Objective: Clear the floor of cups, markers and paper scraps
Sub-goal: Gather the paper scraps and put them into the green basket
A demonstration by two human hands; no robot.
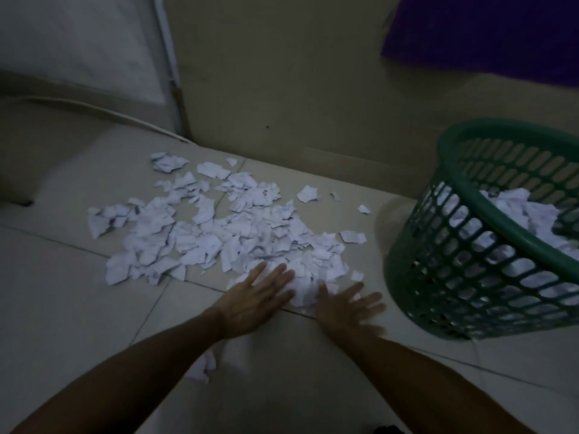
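A wide spread of torn white paper scraps (213, 233) covers the tiled floor in the middle of the view. My left hand (257, 299) lies flat with fingers apart at the near edge of the pile, fingertips on the scraps. My right hand (344, 308) is spread open just to its right, a small heap of scraps between the two hands. A green slotted plastic basket (470, 277) stands at the right, tilted toward me, with more scraps inside it. One loose scrap (202, 369) lies by my left forearm. No cups or markers are visible.
A beige wall (282, 89) rises right behind the pile. A white cable (125, 119) runs along the floor at the left, beside a pale panel. Something purple (485, 36) hangs at the top right. The room is dim.
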